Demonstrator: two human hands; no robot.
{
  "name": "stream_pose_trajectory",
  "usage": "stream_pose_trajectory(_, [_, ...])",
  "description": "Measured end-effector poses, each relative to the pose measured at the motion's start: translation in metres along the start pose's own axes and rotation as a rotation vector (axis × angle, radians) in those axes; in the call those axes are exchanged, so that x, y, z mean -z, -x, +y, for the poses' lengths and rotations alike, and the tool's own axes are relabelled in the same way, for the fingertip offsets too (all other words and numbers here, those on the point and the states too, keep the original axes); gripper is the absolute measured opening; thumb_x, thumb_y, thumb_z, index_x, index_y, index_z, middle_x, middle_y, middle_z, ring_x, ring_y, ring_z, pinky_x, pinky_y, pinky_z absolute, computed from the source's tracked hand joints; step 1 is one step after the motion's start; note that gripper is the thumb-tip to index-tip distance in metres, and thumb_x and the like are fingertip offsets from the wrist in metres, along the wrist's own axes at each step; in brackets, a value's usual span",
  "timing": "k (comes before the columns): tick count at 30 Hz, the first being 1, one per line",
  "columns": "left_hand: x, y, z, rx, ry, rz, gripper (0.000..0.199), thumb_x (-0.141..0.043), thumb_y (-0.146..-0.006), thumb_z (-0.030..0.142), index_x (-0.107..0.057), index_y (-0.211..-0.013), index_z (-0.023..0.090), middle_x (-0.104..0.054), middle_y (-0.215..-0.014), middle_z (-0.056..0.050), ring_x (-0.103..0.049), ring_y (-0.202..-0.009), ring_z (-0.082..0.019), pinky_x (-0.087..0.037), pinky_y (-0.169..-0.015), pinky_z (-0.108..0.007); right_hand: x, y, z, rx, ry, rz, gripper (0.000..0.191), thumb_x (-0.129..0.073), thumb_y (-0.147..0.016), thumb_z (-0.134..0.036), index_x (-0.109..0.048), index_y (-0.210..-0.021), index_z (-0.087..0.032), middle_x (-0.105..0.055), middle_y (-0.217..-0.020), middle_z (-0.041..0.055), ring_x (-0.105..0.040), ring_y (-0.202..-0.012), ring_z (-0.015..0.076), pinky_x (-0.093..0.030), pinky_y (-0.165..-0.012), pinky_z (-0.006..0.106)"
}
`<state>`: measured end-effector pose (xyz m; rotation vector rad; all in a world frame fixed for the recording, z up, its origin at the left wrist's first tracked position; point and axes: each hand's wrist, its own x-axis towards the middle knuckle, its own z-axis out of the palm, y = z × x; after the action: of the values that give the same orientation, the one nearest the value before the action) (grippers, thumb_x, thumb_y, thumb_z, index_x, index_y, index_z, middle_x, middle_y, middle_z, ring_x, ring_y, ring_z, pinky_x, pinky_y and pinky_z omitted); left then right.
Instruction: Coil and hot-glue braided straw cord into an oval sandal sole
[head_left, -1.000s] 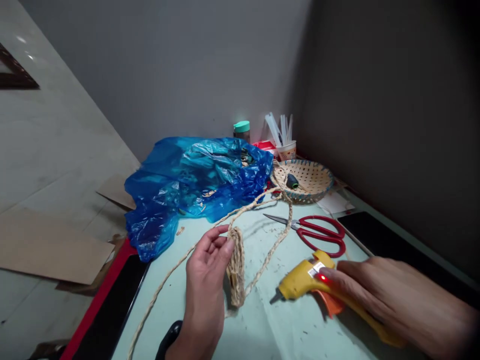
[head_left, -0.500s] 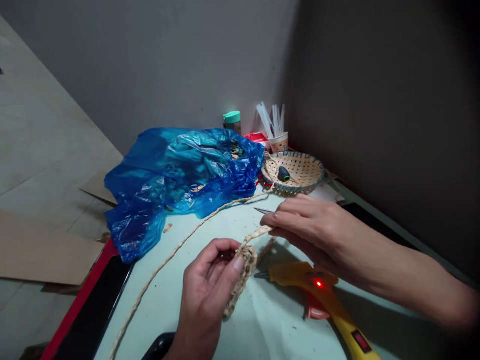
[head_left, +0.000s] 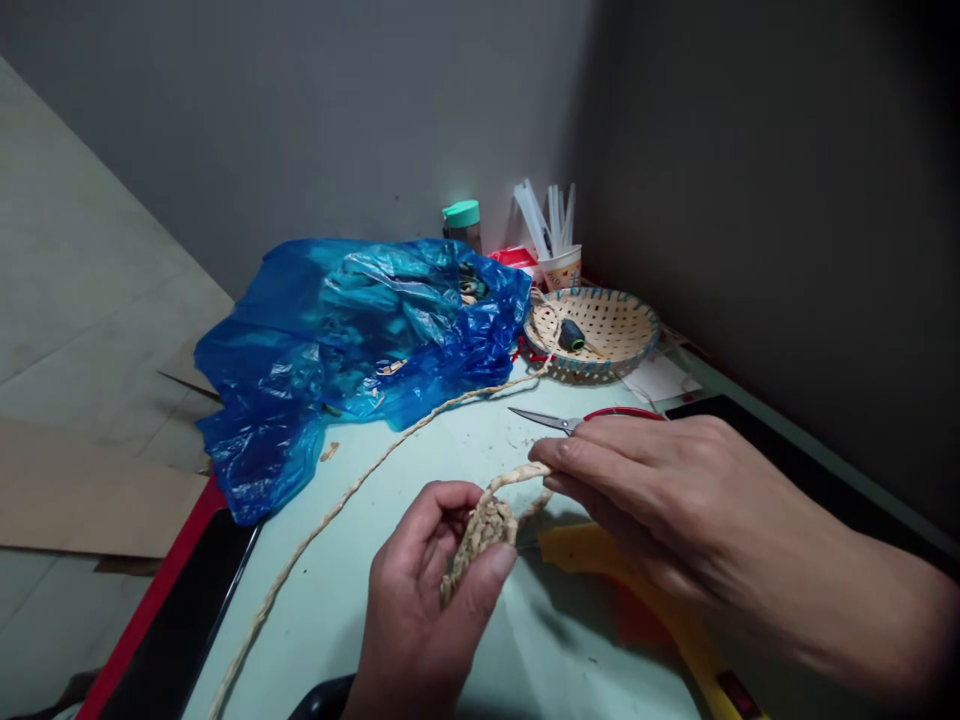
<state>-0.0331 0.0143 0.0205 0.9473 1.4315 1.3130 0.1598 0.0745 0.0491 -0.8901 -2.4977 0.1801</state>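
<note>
Head view: left grip (head_left: 424, 595) clasps coiled cord (head_left: 490, 527), right grip (head_left: 660, 490) pinches its strand (head_left: 516, 475).

Your table (head_left: 390, 560) has a pale green top with black and red along its left side. Left of the woven basket (head_left: 630, 335), you have a crumpled blue plastic bag (head_left: 360, 320) spread out, its right end beside the basket's rim. Just behind the basket stands a paper cup (head_left: 561, 270), with a red packet (head_left: 516, 259) behind it to the left. A piece of white paper (head_left: 658, 383) lies at the basket's near right. Closer to you than the basket are red-handled scissors (head_left: 571, 424), then a yellow glue gun (head_left: 581, 546), partly hidden. A twisted rope (head_left: 349, 492) runs from the basket's left rim toward you.
</note>
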Motion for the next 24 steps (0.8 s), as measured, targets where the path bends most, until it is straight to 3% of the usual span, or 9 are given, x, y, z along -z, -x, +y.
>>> stream_pose_trajectory(12, [-0.003, -0.001, 0.004, 0.043, 0.096, 0.104, 0.029, -0.089, -0.059, 0.033, -0.069, -0.075, 0.018, -0.068, -0.062, -0.002, -0.059, -0.059, -0.015, -0.046, -0.058, -0.023, -0.008, 0.006, -0.011, 0.087, 0.055, 0.059, 0.022, -0.043, -0.084, -0.001, -0.059, -0.083, -0.016, -0.057, -0.069, 0.0023, -0.046, -0.055, 0.0166, -0.029, -0.052, 0.031])
stream_pose_trajectory(19, [-0.001, -0.003, 0.001, 0.054, 0.167, 0.073, 0.029, -0.090, -0.059, 0.032, -0.068, -0.073, 0.018, -0.065, -0.058, 0.000, -0.053, -0.054, -0.011, -0.046, -0.057, -0.023, -0.020, 0.011, -0.018, 0.105, 0.133, 0.059, 0.022, -0.043, -0.085, -0.003, -0.058, -0.095, -0.016, -0.057, -0.071, 0.0017, -0.051, -0.057, 0.0193, -0.029, -0.054, 0.033])
stream_pose_trajectory(24, [0.002, -0.005, -0.003, 0.070, 0.241, 0.029, 0.032, -0.091, -0.062, 0.036, -0.069, -0.077, 0.018, -0.065, -0.060, 0.001, -0.055, -0.055, -0.009, -0.045, -0.055, -0.019, -0.025, 0.009, -0.022, 0.084, 0.144, 0.044, 0.022, -0.044, -0.082, 0.001, -0.058, -0.088, -0.016, -0.061, -0.071, 0.0022, -0.055, -0.058, 0.0179, -0.032, -0.053, 0.032])
